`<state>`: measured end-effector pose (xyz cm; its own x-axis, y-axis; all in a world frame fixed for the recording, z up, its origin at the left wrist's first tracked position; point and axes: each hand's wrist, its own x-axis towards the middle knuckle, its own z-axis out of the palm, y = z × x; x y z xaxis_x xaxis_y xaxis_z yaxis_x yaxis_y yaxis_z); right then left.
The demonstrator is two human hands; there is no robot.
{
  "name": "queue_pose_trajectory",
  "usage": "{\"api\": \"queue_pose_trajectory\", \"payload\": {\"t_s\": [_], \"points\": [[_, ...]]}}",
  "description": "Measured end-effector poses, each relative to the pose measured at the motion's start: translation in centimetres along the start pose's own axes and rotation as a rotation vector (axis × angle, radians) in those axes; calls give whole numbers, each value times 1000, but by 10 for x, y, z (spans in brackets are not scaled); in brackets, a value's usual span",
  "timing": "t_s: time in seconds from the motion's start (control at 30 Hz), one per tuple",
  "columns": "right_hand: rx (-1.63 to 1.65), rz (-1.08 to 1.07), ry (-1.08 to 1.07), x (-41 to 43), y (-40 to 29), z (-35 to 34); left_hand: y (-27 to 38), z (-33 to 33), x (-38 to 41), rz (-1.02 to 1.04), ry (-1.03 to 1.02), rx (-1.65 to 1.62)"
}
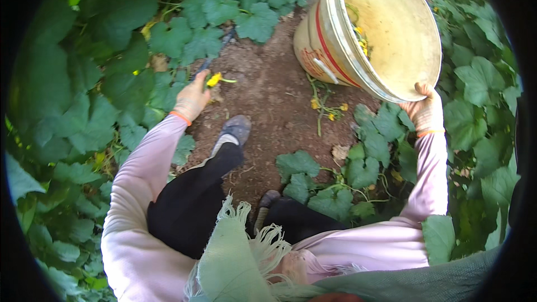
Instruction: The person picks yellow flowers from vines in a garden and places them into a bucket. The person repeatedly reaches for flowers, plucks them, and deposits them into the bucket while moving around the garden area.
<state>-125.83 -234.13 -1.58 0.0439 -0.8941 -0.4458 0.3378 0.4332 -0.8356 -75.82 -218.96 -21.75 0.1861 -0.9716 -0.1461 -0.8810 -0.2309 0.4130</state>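
Note:
My left hand [194, 97] is closed on a yellow blossom [214, 79], whose pale green stem points right over the soil. My right hand [423, 109] grips the lower rim of a large, worn plastic bucket [396, 16], thumb over the inside of the lip. The bucket is tilted, its mouth facing right and towards me, and it bears red writing and a red band. Inside it lie several yellow blossoms [361, 42] with green stems, partly hidden by the near wall. On the ground under the bucket, a cut vine piece [322, 107] carries small yellow flowers.
Broad-leaved vines [84, 92] crowd the left side, and more leaves [482, 84] line the right. A dark hose [216, 52] runs along the soil path [268, 75]. Low leaves [323, 188] spread near my right foot. My left shoe [235, 129] stands on the path.

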Motion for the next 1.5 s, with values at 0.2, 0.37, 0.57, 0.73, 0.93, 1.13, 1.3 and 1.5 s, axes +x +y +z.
{"api": "queue_pose_trajectory", "payload": {"t_s": [0.2, 0.37, 0.57, 0.73, 0.93, 1.13, 1.3, 1.5], "points": [[21, -45, 55, 5, -42, 7, 20, -36, 5, 404, -56, 336], [136, -159, 271, 66, -59, 24, 69, -38, 35, 634, -90, 245], [239, -223, 219, 179, -65, 3, 162, 40, 88, 988, -174, 96], [73, -373, 190, 189, -41, 15, 203, 108, 123, 976, -265, 228], [-368, -37, 80, 93, 79, -20, 248, 140, 129, 1129, -516, 442], [-147, 163, 291, -15, 236, -96, 274, 162, 117, 1287, -686, 490], [-36, 288, 493, -58, 266, -104, 273, 164, 122, 1329, -744, 438], [-235, 145, 456, -61, 266, -100, 300, 157, 156, 700, -475, 58]]}}
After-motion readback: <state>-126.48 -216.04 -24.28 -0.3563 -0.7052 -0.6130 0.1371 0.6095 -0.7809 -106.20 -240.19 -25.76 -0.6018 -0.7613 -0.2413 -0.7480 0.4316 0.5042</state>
